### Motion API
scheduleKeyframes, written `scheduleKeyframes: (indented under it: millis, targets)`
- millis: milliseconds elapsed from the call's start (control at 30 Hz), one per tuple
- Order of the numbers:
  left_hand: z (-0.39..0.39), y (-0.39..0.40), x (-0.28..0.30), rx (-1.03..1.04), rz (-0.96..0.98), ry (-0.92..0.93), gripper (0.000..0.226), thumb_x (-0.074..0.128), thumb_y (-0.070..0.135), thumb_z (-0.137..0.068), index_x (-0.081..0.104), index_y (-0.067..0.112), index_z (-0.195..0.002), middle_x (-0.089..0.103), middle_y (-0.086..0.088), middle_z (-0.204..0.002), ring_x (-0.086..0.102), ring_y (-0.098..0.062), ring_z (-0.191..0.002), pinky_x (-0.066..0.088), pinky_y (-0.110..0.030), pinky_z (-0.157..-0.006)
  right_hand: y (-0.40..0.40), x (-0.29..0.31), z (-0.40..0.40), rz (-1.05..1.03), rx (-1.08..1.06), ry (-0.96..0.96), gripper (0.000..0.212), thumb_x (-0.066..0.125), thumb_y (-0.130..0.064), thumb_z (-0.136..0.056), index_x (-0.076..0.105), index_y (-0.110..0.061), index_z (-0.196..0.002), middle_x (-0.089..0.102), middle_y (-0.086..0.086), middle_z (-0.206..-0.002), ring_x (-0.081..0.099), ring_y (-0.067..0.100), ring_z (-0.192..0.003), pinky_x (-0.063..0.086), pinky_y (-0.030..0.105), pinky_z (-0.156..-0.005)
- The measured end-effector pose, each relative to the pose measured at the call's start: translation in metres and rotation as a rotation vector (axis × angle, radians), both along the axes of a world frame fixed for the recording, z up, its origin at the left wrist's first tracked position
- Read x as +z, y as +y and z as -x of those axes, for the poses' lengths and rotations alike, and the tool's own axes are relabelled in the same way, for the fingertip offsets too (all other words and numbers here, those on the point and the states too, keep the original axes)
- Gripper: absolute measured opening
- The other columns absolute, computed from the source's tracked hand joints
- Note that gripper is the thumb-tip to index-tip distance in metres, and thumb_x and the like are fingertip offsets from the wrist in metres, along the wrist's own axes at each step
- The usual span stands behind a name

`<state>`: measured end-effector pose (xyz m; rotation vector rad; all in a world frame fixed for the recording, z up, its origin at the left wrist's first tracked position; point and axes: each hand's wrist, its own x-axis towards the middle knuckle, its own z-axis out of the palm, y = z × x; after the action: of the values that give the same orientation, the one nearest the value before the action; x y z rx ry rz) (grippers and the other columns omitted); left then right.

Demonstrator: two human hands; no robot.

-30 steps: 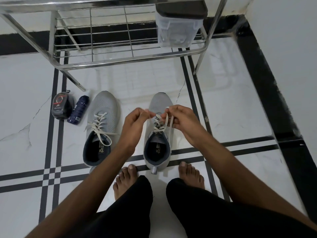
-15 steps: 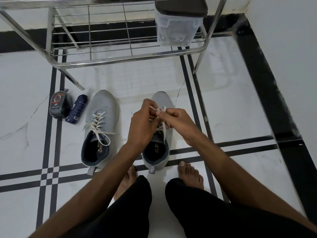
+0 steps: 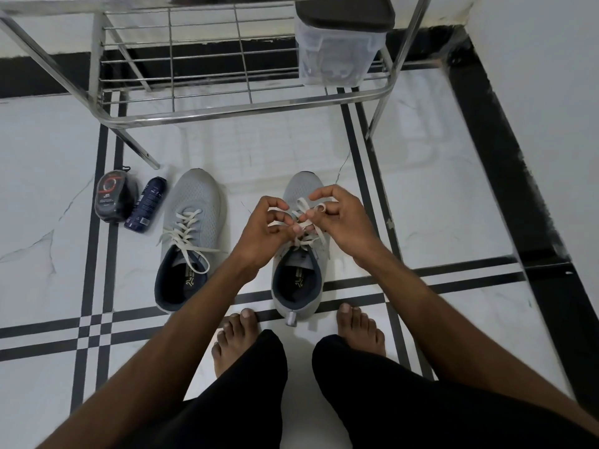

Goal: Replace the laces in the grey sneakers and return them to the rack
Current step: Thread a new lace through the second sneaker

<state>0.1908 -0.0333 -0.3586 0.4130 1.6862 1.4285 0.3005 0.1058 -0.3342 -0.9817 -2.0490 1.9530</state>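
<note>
1. Laces (image 3: pixel 299 218) of cream colour cross between both hands, directly above the tongue of the grey sneaker (image 3: pixel 298 270) that stands on the floor (image 3: pixel 437 205) under them.
2. Left hand (image 3: pixel 264 231) has its fingers curled, pinching one lace end; a loop passes over its fingertips.
3. Right hand (image 3: pixel 340 218) pinches the other lace end, with a strip of lace wrapped over one bent finger.
4. Beside the left hand, further left, stands the second grey sneaker (image 3: pixel 191 241), laced, its ends lying loose.
5. Beyond that shoe lie a dark round tin (image 3: pixel 113 199) and a navy bottle (image 3: pixel 146 205), side by side.
6. Ahead of both hands stands the metal rack (image 3: pixel 227 108), carrying a clear plastic box (image 3: pixel 337 56).
</note>
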Motion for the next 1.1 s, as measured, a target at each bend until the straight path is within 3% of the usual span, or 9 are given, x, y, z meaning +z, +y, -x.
scheduleKeyframes:
  millis: [67, 133, 267, 400, 467, 567, 667, 833, 1100]
  targets:
    - [0.004, 0.002, -0.001, 0.048, 0.015, -0.034, 0.038, 0.072, 0.0, -0.085, 0.051, 0.02, -0.11, 0.06, -0.001, -0.09, 0.062, -0.017, -0.081, 0.052, -0.025, -0.071, 0.005, 0.002, -0.002, -0.04, 0.088, 0.029, 0.012, 0.072, -0.005, -0.089, 0.071, -0.005, -0.101, 0.075, 0.013, -0.091, 0.073, 0.022, -0.081, 0.057, 0.024, -0.072]
    - [0.007, 0.002, -0.002, 0.075, 0.025, -0.049, 0.039, 0.073, -0.001, -0.085, 0.052, 0.021, -0.11, 0.058, 0.002, -0.088, 0.059, -0.014, -0.076, 0.049, -0.023, -0.066, 0.011, 0.005, -0.005, -0.144, 0.234, -0.002, 0.009, 0.076, -0.007, -0.085, 0.076, -0.009, -0.094, 0.072, 0.007, -0.091, 0.069, 0.017, -0.082, 0.054, 0.022, -0.074]
    - [0.008, 0.003, -0.002, 0.055, 0.06, -0.053, 0.031, 0.071, 0.007, -0.089, 0.057, 0.026, -0.109, 0.059, 0.003, -0.09, 0.061, -0.012, -0.076, 0.044, -0.031, -0.067, 0.015, 0.006, -0.006, -0.598, 0.538, -0.127, 0.013, 0.077, -0.01, -0.084, 0.079, -0.014, -0.097, 0.065, 0.002, -0.099, 0.06, 0.015, -0.088, 0.048, 0.026, -0.077]
    - [0.009, 0.001, -0.001, 0.006, 0.049, -0.052, 0.023, 0.051, 0.006, -0.101, 0.062, 0.022, -0.114, 0.07, 0.005, -0.094, 0.066, -0.009, -0.078, 0.051, -0.022, -0.07, 0.003, 0.004, -0.005, -0.828, 0.396, -0.074, 0.008, 0.07, -0.007, -0.089, 0.074, -0.012, -0.093, 0.058, 0.001, -0.095, 0.056, 0.013, -0.078, 0.044, 0.02, -0.067]
    - [0.01, -0.003, 0.0, -0.132, 0.034, 0.0, 0.033, 0.053, -0.002, -0.097, 0.066, 0.018, -0.119, 0.072, 0.005, -0.102, 0.066, -0.01, -0.089, 0.054, -0.019, -0.075, -0.004, 0.002, -0.006, -0.845, 0.314, -0.038, 0.005, 0.07, -0.008, -0.088, 0.071, -0.011, -0.092, 0.057, 0.001, -0.093, 0.057, 0.013, -0.076, 0.042, 0.014, -0.065]
    - [0.01, -0.004, 0.003, -0.251, -0.031, 0.044, 0.032, 0.063, 0.001, -0.094, 0.07, 0.018, -0.119, 0.074, 0.005, -0.112, 0.069, -0.013, -0.104, 0.054, -0.023, -0.089, -0.01, -0.002, -0.007, -0.836, 0.232, -0.002, 0.004, 0.071, -0.007, -0.087, 0.069, -0.009, -0.09, 0.059, 0.003, -0.091, 0.059, 0.016, -0.074, 0.053, 0.028, -0.065]
    - [0.012, 0.0, 0.006, -0.147, -0.044, 0.122, 0.021, 0.068, 0.004, -0.09, 0.075, 0.016, -0.105, 0.077, 0.002, -0.099, 0.072, -0.012, -0.091, 0.054, -0.023, -0.083, -0.01, -0.001, -0.008, -0.797, 0.168, 0.019, 0.008, 0.074, -0.009, -0.086, 0.066, -0.009, -0.088, 0.062, 0.001, -0.088, 0.06, 0.016, -0.074, 0.055, 0.036, -0.066]
    - [0.019, -0.002, 0.004, -0.159, 0.154, 0.504, 0.01, 0.072, 0.018, -0.089, 0.08, 0.022, -0.094, 0.076, 0.011, -0.081, 0.07, -0.004, -0.077, 0.056, -0.029, -0.079, -0.007, -0.003, -0.014, -0.765, 0.117, -0.026, 0.014, 0.079, -0.021, -0.084, 0.068, -0.011, -0.085, 0.066, -0.002, -0.085, 0.062, 0.014, -0.074, 0.055, 0.036, -0.066]
    - [0.028, -0.026, 0.002, -0.191, 0.406, 0.63, 0.008, 0.072, 0.022, -0.09, 0.08, 0.021, -0.091, 0.073, 0.007, -0.074, 0.063, -0.004, -0.066, 0.045, -0.023, -0.067, 0.003, -0.018, -0.047, -0.643, 0.022, -0.177, 0.012, 0.078, -0.021, -0.084, 0.069, -0.014, -0.083, 0.064, -0.006, -0.077, 0.06, 0.01, -0.071, 0.054, 0.027, -0.064]
